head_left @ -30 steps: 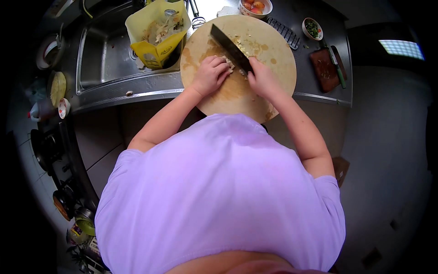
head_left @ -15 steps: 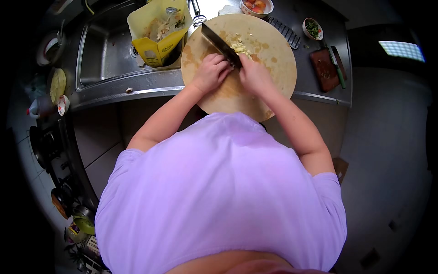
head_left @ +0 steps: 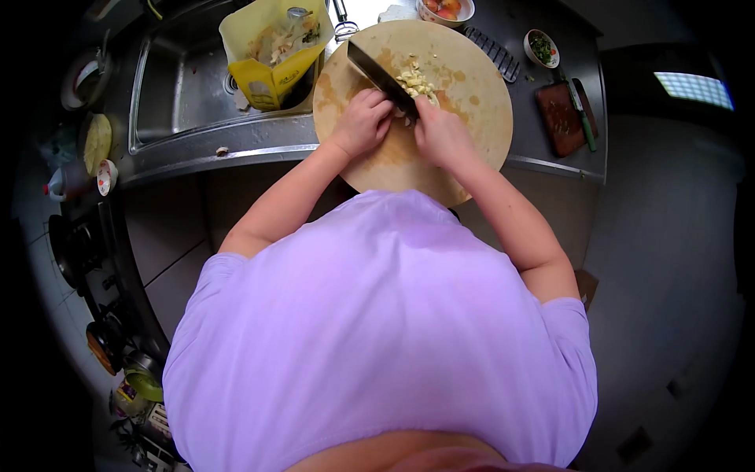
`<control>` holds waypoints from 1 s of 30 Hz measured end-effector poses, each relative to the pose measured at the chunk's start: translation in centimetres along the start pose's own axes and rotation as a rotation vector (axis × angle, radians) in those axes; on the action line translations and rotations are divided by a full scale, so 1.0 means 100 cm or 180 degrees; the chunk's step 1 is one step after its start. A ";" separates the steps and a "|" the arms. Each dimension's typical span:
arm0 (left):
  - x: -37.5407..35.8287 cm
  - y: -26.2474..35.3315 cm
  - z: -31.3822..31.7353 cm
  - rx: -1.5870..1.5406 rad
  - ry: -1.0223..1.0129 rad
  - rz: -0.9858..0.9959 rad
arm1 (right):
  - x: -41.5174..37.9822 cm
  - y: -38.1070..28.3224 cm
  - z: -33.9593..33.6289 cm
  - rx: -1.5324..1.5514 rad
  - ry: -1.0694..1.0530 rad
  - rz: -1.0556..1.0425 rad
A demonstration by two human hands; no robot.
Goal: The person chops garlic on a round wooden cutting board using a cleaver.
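Observation:
A broad dark cleaver (head_left: 381,76) slants across the round wooden chopping board (head_left: 485,102), its handle inside my right hand (head_left: 443,137). Curled and closed, my left hand (head_left: 362,123) rests on the board with its fingertips close against the near side of the blade. What those fingers pinch, if anything, is hidden. A small pile of chopped pale yellow pieces, garlic-like (head_left: 418,82), lies beyond the blade. Small pale bits show between the two hands by the blade's lower end.
Left of the board, a yellow bag-like container (head_left: 271,86) of scraps stands by the steel sink (head_left: 169,94). Behind are a whisk (head_left: 344,30) and a bowl of reddish fruit (head_left: 445,11). At right sit a bowl of chopped greens (head_left: 541,49) and a green-handled knife (head_left: 586,126) on a brown board (head_left: 557,119).
The cleaver has shifted very slightly, and more of the chopped pile shows beyond it. My left fingertips have drawn back a little from the pale bits. The view has moved slightly.

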State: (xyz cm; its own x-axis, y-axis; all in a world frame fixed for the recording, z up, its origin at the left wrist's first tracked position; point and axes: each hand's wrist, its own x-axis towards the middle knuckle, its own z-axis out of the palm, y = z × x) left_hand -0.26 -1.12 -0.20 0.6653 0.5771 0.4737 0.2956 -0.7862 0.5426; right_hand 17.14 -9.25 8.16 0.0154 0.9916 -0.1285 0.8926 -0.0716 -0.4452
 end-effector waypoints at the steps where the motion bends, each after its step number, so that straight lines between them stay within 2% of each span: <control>1: -0.001 -0.001 0.002 -0.0043 0.0015 0.0066 | 0.002 0.001 -0.001 0.0131 0.0033 0.0073; 6: -0.006 0.009 -0.005 0.0141 0.0201 -0.0052 | -0.011 0.006 -0.013 0.0330 0.0269 -0.0118; 8: -0.011 0.014 -0.006 0.0351 0.0165 -0.0387 | -0.020 -0.002 -0.023 0.0208 0.0171 -0.0265; 12: -0.007 0.016 -0.003 0.0401 0.0103 -0.0497 | -0.022 -0.009 -0.025 -0.0091 -0.0040 -0.0281; 14: -0.010 0.012 0.000 0.0498 0.0203 -0.0343 | -0.018 -0.012 -0.016 -0.0330 -0.0144 -0.0234; 18: -0.011 0.006 0.004 0.0373 0.0008 -0.0515 | 0.006 -0.011 -0.002 -0.0253 -0.0228 -0.0150; 20: -0.010 0.004 0.005 0.0151 0.0193 -0.0306 | 0.011 0.008 0.000 0.0129 0.0017 -0.0181; 22: -0.010 0.005 0.003 0.0049 0.0203 -0.0411 | 0.010 0.027 -0.007 0.0440 -0.0050 -0.0152; 24: -0.010 0.015 0.002 0.0526 0.0622 -0.0962 | -0.005 0.031 -0.011 0.0781 0.0254 -0.0164; 25: -0.011 0.010 0.002 0.0403 0.0406 -0.0855 | -0.016 0.014 -0.026 0.0850 0.0197 0.0281; 30: 0.000 0.007 0.018 0.0106 0.0244 -0.0526 | -0.023 0.019 -0.033 0.0599 0.0203 0.0232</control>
State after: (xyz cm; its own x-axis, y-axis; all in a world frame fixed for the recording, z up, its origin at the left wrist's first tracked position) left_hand 1.16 -2.08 -1.09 0.5519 0.7131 0.4324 0.4199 -0.6856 0.5947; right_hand 20.33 -11.32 10.55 0.1106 0.9874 -0.1128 0.7882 -0.1563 -0.5953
